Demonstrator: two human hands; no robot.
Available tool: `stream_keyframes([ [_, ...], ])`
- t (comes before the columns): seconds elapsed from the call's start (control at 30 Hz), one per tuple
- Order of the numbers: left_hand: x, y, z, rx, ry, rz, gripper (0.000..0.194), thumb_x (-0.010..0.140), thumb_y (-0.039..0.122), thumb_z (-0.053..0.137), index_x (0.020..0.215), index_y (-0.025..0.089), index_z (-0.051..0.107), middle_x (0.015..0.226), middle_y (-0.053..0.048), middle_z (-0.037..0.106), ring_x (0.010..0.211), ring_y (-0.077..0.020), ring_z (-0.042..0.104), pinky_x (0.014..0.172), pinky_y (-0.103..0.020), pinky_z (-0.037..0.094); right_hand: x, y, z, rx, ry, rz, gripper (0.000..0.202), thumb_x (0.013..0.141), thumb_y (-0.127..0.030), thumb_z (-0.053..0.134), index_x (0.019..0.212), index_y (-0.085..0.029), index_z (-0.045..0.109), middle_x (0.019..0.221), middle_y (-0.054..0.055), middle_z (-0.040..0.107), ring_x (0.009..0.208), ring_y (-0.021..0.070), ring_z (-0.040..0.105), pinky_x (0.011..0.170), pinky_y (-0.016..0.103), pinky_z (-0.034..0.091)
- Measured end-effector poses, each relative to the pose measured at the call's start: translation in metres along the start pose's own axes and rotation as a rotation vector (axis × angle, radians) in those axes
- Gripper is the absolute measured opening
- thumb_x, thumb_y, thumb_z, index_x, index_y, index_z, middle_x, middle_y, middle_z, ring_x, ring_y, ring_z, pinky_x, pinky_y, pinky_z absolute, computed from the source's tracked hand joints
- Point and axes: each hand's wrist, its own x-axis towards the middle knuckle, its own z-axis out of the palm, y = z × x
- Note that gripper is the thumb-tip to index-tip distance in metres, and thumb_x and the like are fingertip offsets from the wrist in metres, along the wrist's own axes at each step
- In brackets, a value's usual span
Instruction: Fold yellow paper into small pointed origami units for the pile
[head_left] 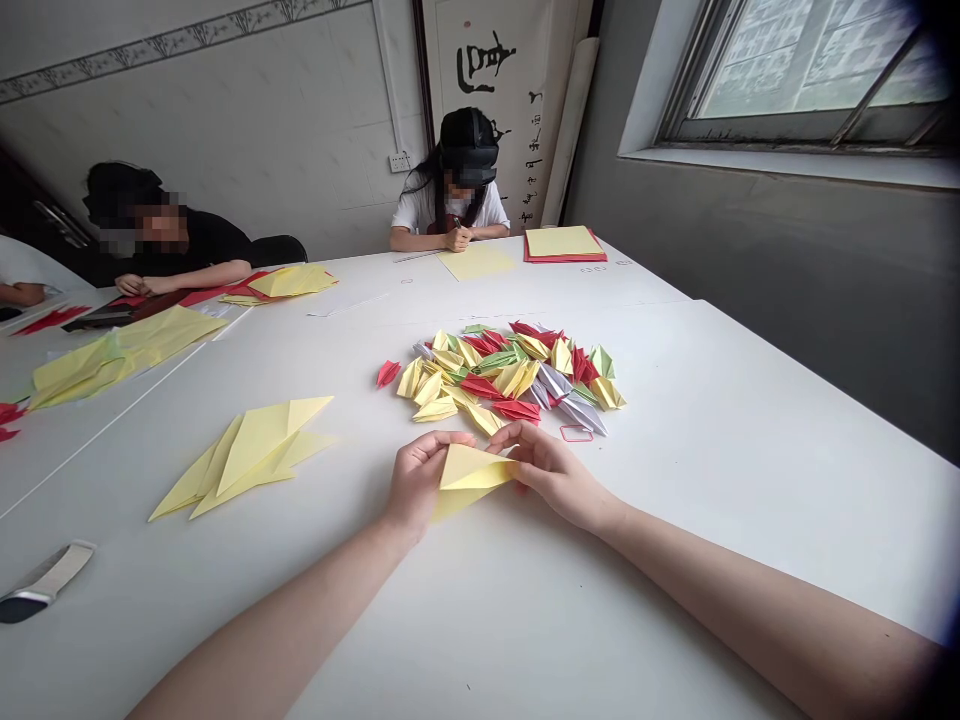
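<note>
White tables (675, 400) pushed together fill most of the view, with a pale tiled wall (300, 130) behind. Far left, a person in a black top (214, 240) leans in with hands on red paper. Closer to the camera on that side, there's a spread of yellow paper (127, 350), and below it near the edge of the view a watch (56, 580) with a light strap. Next over, some yellow folded pieces (262, 445) overlap in a loose fan, pointy ends out.

Then the left hand (416, 485): fingers mostly closed, gripping the left side of a yellow folded paper (469, 470). That paper sits right between the two hands, just on the near side of a big heap of folded bits (510, 375) in red, yellow, green and pale purple. One red piece (388, 373) lies just off the heap's left side. Behind the heap, across the table, a person in white (487, 208) has a headset on and holds a pen over a yellow sheet (484, 263).

The right hand (551, 470) is partly curled, thumb on the right end of the yellow folded paper, fingers bent around its upper edge. Further back, yellow and red sheets (566, 243) are stacked flat, and a window (810, 60) is up at top right.
</note>
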Motion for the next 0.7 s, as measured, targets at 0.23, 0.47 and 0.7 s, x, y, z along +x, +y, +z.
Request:
stream_keyframes([
  [0.23, -0.0014, 0.0037, 0.0020, -0.120, -0.152, -0.011, 0.030, 0.072, 0.031, 0.072, 0.097, 0.016, 0.070, 0.101, -0.011, 0.072, 0.097, -0.0230, 0.064, 0.080, -0.028, 0.047, 0.0010, 0.0034, 0.0048, -0.001, 0.026, -0.003, 0.012, 0.077, -0.020, 0.059, 0.088, -0.018, 0.056, 0.084, 0.003, 0.062, 0.074, 0.0158, 0.058, 0.064, 0.028, 0.046],
  [0.47, -0.0029, 0.0011, -0.0004, 0.084, -0.210, -0.024, 0.039, 0.078, 0.043, 0.066, 0.103, 0.015, 0.072, 0.095, -0.010, 0.074, 0.088, -0.0225, 0.066, 0.082, -0.032, 0.047, 0.0001, 0.0018, 0.0040, 0.007, 0.085, -0.020, 0.012, 0.077, -0.027, 0.062, 0.076, -0.018, 0.054, 0.072, -0.001, 0.057, 0.063, 0.0127, 0.052, 0.054, 0.024, 0.040],
  [0.7, -0.0074, 0.0020, 0.0017, 0.223, -0.295, 0.045, 0.036, 0.078, 0.045, 0.065, 0.095, 0.015, 0.075, 0.087, -0.008, 0.074, 0.091, -0.0251, 0.064, 0.081, -0.033, 0.047, -0.0060, -0.0056, 0.0078, -0.128, 0.133, 0.018, 0.033, 0.067, -0.029, 0.071, 0.062, -0.020, 0.040, 0.057, -0.005, 0.046, 0.052, 0.0089, 0.037, 0.046, 0.021, 0.030],
])
